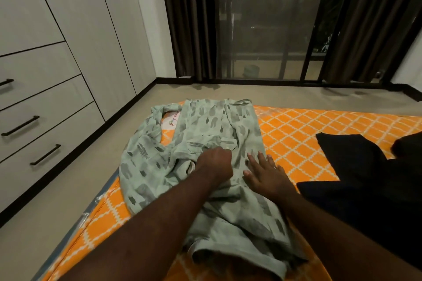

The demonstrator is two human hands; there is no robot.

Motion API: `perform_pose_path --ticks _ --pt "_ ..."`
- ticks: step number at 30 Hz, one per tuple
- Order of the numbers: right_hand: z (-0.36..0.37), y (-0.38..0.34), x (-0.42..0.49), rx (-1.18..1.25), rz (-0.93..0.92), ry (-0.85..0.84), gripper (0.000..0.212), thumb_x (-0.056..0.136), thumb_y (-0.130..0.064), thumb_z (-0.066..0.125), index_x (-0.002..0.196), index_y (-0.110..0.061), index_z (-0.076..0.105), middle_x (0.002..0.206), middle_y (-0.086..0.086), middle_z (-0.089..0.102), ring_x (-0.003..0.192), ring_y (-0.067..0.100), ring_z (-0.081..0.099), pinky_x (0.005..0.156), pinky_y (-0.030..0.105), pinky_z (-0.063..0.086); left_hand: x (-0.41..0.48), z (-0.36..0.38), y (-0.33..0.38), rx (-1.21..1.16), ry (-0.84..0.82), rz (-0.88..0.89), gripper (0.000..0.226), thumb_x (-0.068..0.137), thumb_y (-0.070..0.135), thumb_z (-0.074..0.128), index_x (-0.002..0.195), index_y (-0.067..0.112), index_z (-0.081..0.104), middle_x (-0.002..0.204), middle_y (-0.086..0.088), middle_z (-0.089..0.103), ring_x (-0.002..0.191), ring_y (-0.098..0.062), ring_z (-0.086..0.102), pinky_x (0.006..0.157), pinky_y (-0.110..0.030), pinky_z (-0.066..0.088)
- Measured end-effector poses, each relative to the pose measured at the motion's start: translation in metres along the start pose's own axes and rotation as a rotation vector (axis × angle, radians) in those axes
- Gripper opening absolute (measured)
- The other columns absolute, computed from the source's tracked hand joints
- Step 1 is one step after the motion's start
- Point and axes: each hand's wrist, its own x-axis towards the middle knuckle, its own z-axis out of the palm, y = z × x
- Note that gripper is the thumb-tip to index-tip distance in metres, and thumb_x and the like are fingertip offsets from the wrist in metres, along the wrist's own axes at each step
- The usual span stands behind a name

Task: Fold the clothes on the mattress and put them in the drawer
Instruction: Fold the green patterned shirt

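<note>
Pale green shirt [205,130], grey brush-mark print, lies spread on the orange lattice-patterned mattress [303,134], toward its left edge, collar end away from the person. Left hand [214,162] is curled into a fist on the shirt's middle, apparently bunching or pinching a fold of cloth near the pocket; the exact grip is hidden under the knuckles. Right hand [267,172] lies flat, fingers straight and spread, pressing the shirt's right side down. That right side looks turned in, its edge fairly straight; the left sleeve and side panel sprawl loose toward the mattress edge. Judgement: fold 1 of this shirt is in progress, far from a finished packet. Black garment [356,166] is heaped just right of the shirt, unfolded, no hand on it; so at least 2 items to do. Wardrobe drawers [52,125] stand across a strip of floor on the left, 3 handles in view, all closed. Nothing stowed as far as can be seen. Left to do: finish the shirt, fold the black piece, open a drawer, put both in.
</note>
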Motion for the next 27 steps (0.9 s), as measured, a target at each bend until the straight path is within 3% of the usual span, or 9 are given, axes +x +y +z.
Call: perform_pose_path --ticks 3,8,15,18,20,22,23,25,27 --pt "0.01 0.006 0.0 -0.048 -0.003 -0.014 0.115 0.064 -0.093 -0.024 0.162 -0.04 0.006 0.172 0.002 0.003 0.159 0.028 -0.001 0.124 0.052 0.007 0.006 0.014 0.008 -0.062 -0.049 -0.029 0.031 0.094 0.024 0.056 0.123 0.014 0.061 0.125 -0.01 0.06 0.115 -0.03 0.061 0.093 -0.042 0.053" --pt "0.01 0.005 0.0 -0.028 0.102 0.011 0.075 0.098 -0.074 0.012 0.163 -0.039 0.006 0.172 -0.002 0.0 0.158 0.027 -0.005 0.125 0.054 0.001 0.018 0.038 0.005 -0.267 -0.043 -0.168 0.035 0.091 0.037 0.07 0.115 0.013 0.063 0.121 -0.011 0.064 0.111 -0.031 0.063 0.09 -0.039 0.052" --pt "-0.001 0.009 -0.005 0.071 0.127 -0.058 0.072 0.1 -0.071 0.013 0.163 -0.038 0.004 0.172 -0.002 -0.005 0.158 0.032 -0.01 0.124 0.058 -0.001 0.018 0.04 -0.018 -0.529 0.065 -0.339 0.036 0.091 0.048 0.068 0.1 0.014 0.064 0.108 -0.011 0.069 0.104 -0.032 0.064 0.087 -0.04 0.054" --pt "-0.018 0.007 -0.012 0.251 0.095 -0.022 0.068 0.103 -0.067 0.02 0.163 -0.035 0.014 0.172 0.004 -0.001 0.158 0.031 -0.002 0.125 0.057 0.008 -0.002 0.039 -0.016 -0.298 0.241 -0.18 0.028 0.095 0.044 0.059 0.109 0.02 0.057 0.109 -0.008 0.061 0.101 -0.031 0.06 0.084 -0.044 0.053" --pt "-0.03 0.003 -0.017 0.367 0.061 0.094 0.063 0.105 -0.061 0.03 0.157 -0.026 0.034 0.165 0.012 0.027 0.153 0.029 0.022 0.121 0.047 0.025 -0.019 0.038 -0.013 -0.1 0.433 0.058 0.028 0.092 0.039 0.061 0.11 0.018 0.059 0.102 -0.008 0.059 0.09 -0.029 0.057 0.076 -0.04 0.051" --pt "-0.042 -0.003 -0.028 0.362 0.002 0.218 0.046 0.105 -0.054 0.041 0.127 -0.019 0.061 0.129 0.01 0.06 0.123 0.027 0.053 0.097 0.037 0.042 -0.039 0.036 -0.006 -0.034 0.573 0.294 0.024 0.089 0.035 0.063 0.1 0.014 0.061 0.089 -0.008 0.058 0.078 -0.026 0.055 0.067 -0.035 0.042" --pt "-0.047 -0.005 -0.032 0.34 -0.017 0.252 0.037 0.104 -0.051 0.046 0.105 -0.019 0.065 0.107 0.006 0.064 0.102 0.025 0.059 0.082 0.036 0.043 -0.049 0.035 -0.001 -0.034 0.586 0.392 0.023 0.09 0.035 0.06 0.095 0.013 0.061 0.084 -0.008 0.058 0.073 -0.024 0.053 0.065 -0.033 0.039" --pt "-0.055 -0.01 -0.049 0.272 -0.07 0.223 0.035 0.101 -0.048 0.055 0.076 -0.022 0.059 0.077 -0.001 0.06 0.073 0.02 0.057 0.065 0.038 0.043 -0.073 0.037 0.009 -0.09 0.438 0.521 0.022 0.094 0.036 0.057 0.094 0.014 0.061 0.081 -0.007 0.059 0.071 -0.024 0.054 0.062 -0.033 0.044" --pt "-0.058 -0.016 -0.069 0.152 -0.152 0.107 0.036 0.098 -0.044 0.06 0.067 -0.025 0.054 0.068 -0.005 0.057 0.065 0.015 0.054 0.062 0.039 0.045 -0.093 0.042 0.014 -0.108 0.212 0.555 0.024 0.092 0.039 0.061 0.103 0.017 0.062 0.087 -0.008 0.063 0.076 -0.028 0.059 0.062 -0.037 0.049"
